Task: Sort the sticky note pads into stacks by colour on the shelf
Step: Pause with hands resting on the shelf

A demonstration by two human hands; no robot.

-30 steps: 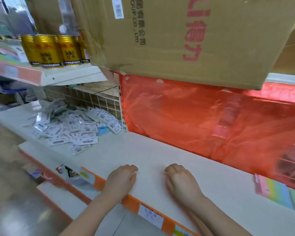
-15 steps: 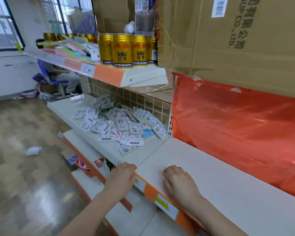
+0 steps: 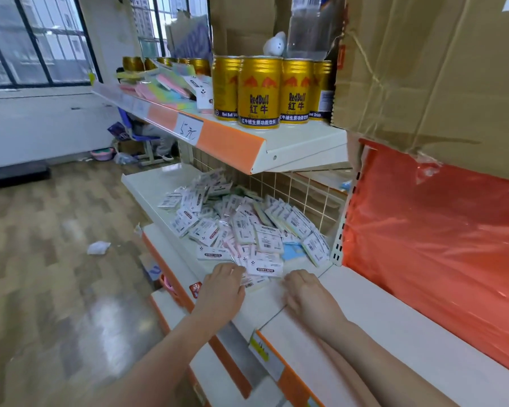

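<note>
Head view: sticky note pads (image 3: 241, 227) lie in a loose unsorted heap on the shelf (image 3: 147, 186), piled toward its back right corner against the wire grid; nearest pads reach almost to the front edge. No colour stacks formed yet, so the step in hand looks like the first pick. Left hand (image 3: 222, 284) sits at the front edge with fingers curled under, fingertips touching the nearest wrapped pad (image 3: 263, 267) at the heap's front; cannot tell if it actually pinches one. Right hand (image 3: 304, 292) rests knuckles-up just right of that pad, fingers curled, apparently holding nothing. Most pads show white labels, so colour reads only from edges and gaps: pink, green and blue (image 3: 293, 251) visible. Advice: take the front-edge pads first, one at a time, flip to confirm colour, and lay stacks on the bare shelf surface along the front left. Wrappers look slick; pulling from underneath could slide the heap off the front edge. Gold cans (image 3: 259, 92) on the upper shelf are not involved.
</note>
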